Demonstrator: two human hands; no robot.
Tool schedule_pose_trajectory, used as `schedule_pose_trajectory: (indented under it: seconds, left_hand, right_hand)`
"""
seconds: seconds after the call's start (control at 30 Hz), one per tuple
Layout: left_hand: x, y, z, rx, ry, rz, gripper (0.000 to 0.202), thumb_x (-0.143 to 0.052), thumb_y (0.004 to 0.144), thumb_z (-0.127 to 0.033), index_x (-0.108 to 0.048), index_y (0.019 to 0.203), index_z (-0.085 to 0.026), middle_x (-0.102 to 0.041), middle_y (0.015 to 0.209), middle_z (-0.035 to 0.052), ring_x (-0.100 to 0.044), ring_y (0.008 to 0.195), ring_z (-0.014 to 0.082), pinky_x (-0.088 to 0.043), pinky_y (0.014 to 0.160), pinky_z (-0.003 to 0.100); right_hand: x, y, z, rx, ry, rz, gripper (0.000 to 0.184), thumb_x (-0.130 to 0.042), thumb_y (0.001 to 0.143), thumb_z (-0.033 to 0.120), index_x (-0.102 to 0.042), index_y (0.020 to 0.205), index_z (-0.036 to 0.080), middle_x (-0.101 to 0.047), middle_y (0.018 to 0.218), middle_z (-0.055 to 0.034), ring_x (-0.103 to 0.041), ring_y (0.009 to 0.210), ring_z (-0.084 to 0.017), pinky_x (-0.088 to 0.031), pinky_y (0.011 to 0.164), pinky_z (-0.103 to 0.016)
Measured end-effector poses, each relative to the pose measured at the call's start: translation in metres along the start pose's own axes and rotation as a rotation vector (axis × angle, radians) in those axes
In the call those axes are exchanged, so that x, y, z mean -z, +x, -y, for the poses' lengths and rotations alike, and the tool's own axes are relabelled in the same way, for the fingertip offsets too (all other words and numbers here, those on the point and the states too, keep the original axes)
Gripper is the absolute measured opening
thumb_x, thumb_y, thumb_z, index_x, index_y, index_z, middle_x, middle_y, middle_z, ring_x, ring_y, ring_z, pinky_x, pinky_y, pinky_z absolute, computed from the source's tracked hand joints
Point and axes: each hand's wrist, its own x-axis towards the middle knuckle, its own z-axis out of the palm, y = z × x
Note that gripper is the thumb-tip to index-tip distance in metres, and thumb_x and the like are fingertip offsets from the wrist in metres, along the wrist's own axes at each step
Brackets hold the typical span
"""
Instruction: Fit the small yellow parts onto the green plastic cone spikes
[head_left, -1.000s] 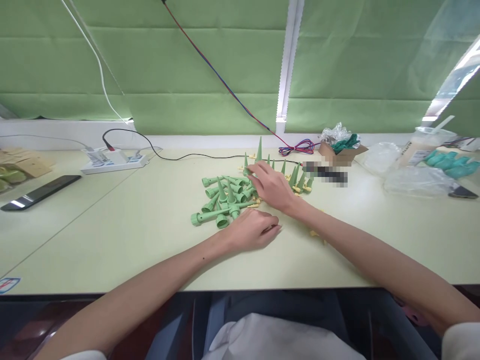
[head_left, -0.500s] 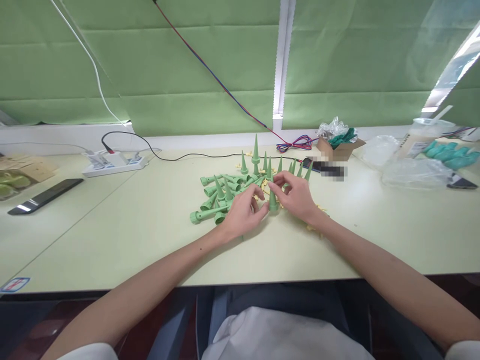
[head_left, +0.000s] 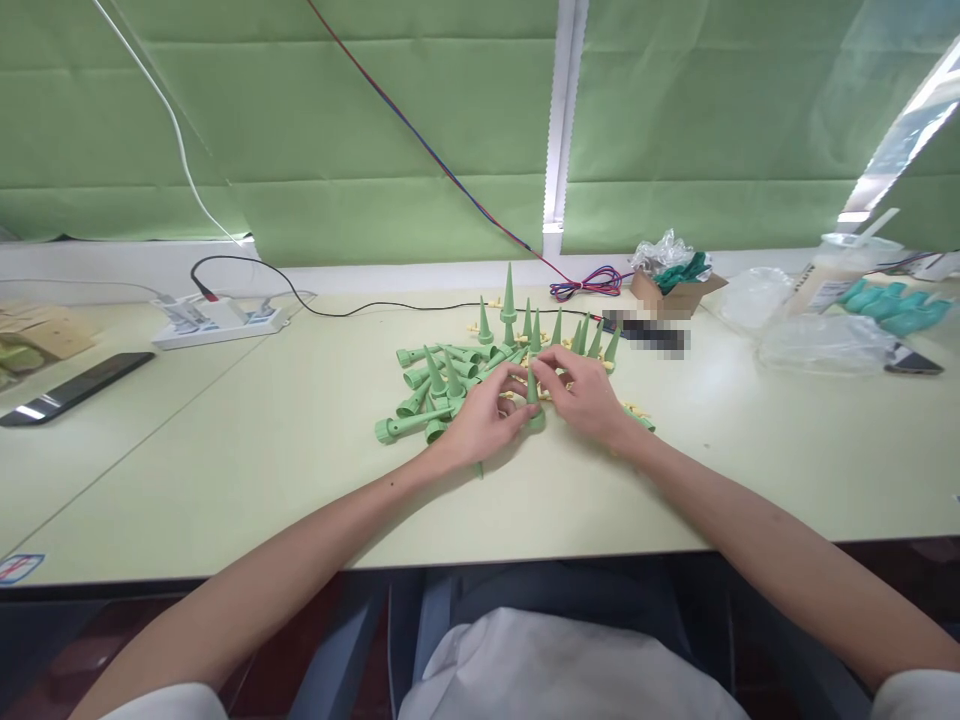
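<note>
A green plastic spike (head_left: pixel 533 398) stands point up between my two hands, its wide collar low near the table. My left hand (head_left: pixel 484 418) closes on it from the left, thumb and fingers at its lower part. From the right, my right hand (head_left: pixel 583 396) pinches near the pointed end; whether a small part is also between those fingers is hidden. Left of my hands lies a pile of similar green spikes (head_left: pixel 409 426). Several more spikes (head_left: pixel 509 293) stand upright behind my hands, some with small yellow valve pieces (head_left: pixel 473 328) at their bases.
A power strip (head_left: pixel 217 325) and a black phone (head_left: pixel 79 388) lie to the left. Along the back are a thin black cable, a coiled red-blue wire (head_left: pixel 592 284) and a small cardboard box (head_left: pixel 679 298). A plastic cup (head_left: pixel 832 275) and teal gloves (head_left: pixel 896 305) sit at the right.
My left hand has closed onto the lower part of the spike, which now stands slightly further left. My right hand has shifted a little left with its fingers at the spike's upper end.
</note>
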Motion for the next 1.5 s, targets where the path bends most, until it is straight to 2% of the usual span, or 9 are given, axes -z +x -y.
schedule_pose_trajectory:
  seconds: [0.1, 0.23, 0.37, 0.47, 0.57, 0.7, 0.83, 1.17, 1.5]
  left_hand:
    - [0.000, 0.001, 0.001, 0.007, -0.056, 0.028, 0.032, -0.057, 0.091, -0.031, -0.046, 0.118, -0.020, -0.063, 0.112, 0.0079, -0.057, 0.049, 0.0047, -0.049, 0.048, 0.023]
    - [0.002, 0.002, 0.002, 0.018, -0.063, 0.018, 0.028, -0.056, 0.092, -0.033, -0.047, 0.114, -0.019, -0.065, 0.106, 0.0077, -0.059, 0.048, 0.0067, -0.049, 0.048, 0.024]
    - [0.003, 0.001, 0.003, -0.024, 0.081, -0.022, 0.021, -0.055, 0.091, -0.032, -0.048, 0.108, -0.020, -0.067, 0.102, 0.0049, -0.058, 0.049, 0.0075, -0.047, 0.050, 0.024]
    - [0.005, 0.001, 0.004, -0.041, 0.285, -0.048, 0.014, -0.059, 0.089, -0.030, -0.050, 0.092, -0.020, -0.066, 0.085, -0.0003, -0.055, 0.047, 0.0088, -0.043, 0.051, 0.025]
    - [0.006, 0.001, 0.005, -0.047, 0.367, -0.036, 0.021, -0.059, 0.089, -0.030, -0.044, 0.079, -0.021, -0.061, 0.068, -0.0026, -0.058, 0.052, 0.0135, -0.042, 0.054, 0.026]
    - [0.007, 0.002, 0.006, -0.069, 0.360, -0.040, 0.023, -0.056, 0.091, -0.033, -0.044, 0.077, -0.021, -0.059, 0.064, -0.0017, -0.060, 0.057, 0.0164, -0.043, 0.055, 0.027]
    - [0.007, 0.003, 0.005, -0.088, 0.400, -0.067, 0.027, -0.051, 0.095, -0.036, -0.043, 0.074, -0.021, -0.055, 0.058, -0.0027, -0.055, 0.053, 0.0151, -0.040, 0.055, 0.027]
    - [0.007, 0.004, 0.005, -0.101, 0.441, -0.088, 0.033, -0.053, 0.094, -0.040, -0.041, 0.070, -0.020, -0.051, 0.054, -0.0041, -0.051, 0.051, 0.0136, -0.037, 0.054, 0.026]
    - [0.008, 0.004, 0.002, -0.072, 0.378, -0.092, 0.032, -0.047, 0.097, -0.040, -0.042, 0.072, -0.021, -0.058, 0.059, -0.0015, -0.056, 0.055, 0.0153, -0.042, 0.059, 0.028]
  right_hand:
    - [0.004, 0.002, 0.000, -0.023, -0.022, -0.014, 0.033, -0.040, 0.102, 0.040, -0.059, 0.083, 0.021, -0.067, 0.078, -0.0027, -0.059, 0.065, -0.014, -0.046, 0.063, -0.026]
    - [0.006, 0.005, -0.005, -0.023, -0.084, -0.010, 0.032, -0.042, 0.101, 0.038, -0.058, 0.080, 0.020, -0.066, 0.074, -0.0014, -0.054, 0.058, -0.013, -0.043, 0.061, -0.025]
    - [0.008, 0.008, -0.013, -0.017, -0.200, 0.036, 0.024, -0.046, 0.098, 0.030, -0.059, 0.081, 0.020, -0.064, 0.070, -0.0001, -0.050, 0.053, -0.013, -0.039, 0.060, -0.026]
    - [0.011, 0.010, -0.020, -0.032, -0.281, 0.107, 0.020, -0.049, 0.095, 0.025, -0.060, 0.081, 0.019, -0.066, 0.071, -0.0015, -0.053, 0.057, -0.014, -0.038, 0.063, -0.027]
    - [0.013, 0.010, -0.025, -0.040, -0.355, 0.208, 0.014, -0.052, 0.093, 0.021, -0.062, 0.083, 0.018, -0.067, 0.075, -0.0033, -0.057, 0.064, -0.016, -0.038, 0.065, -0.028]
    - [0.013, 0.009, -0.029, 0.027, -0.423, 0.370, 0.006, -0.059, 0.089, 0.019, -0.065, 0.090, 0.017, -0.068, 0.084, -0.0062, -0.059, 0.078, -0.020, -0.037, 0.069, -0.028]
    - [0.011, 0.007, -0.028, 0.042, -0.455, 0.443, 0.008, -0.062, 0.089, 0.020, -0.066, 0.095, 0.016, -0.066, 0.088, -0.0081, -0.058, 0.082, -0.021, -0.037, 0.071, -0.029]
    - [0.006, 0.006, -0.024, 0.033, -0.482, 0.495, 0.018, -0.053, 0.097, 0.022, -0.065, 0.087, 0.015, -0.060, 0.082, -0.0073, -0.054, 0.076, -0.019, -0.036, 0.068, -0.027]
    - [0.003, 0.003, -0.029, 0.058, -0.406, 0.428, 0.024, -0.045, 0.099, 0.016, -0.066, 0.109, 0.016, -0.064, 0.092, -0.0093, -0.058, 0.086, -0.022, -0.040, 0.076, -0.030]
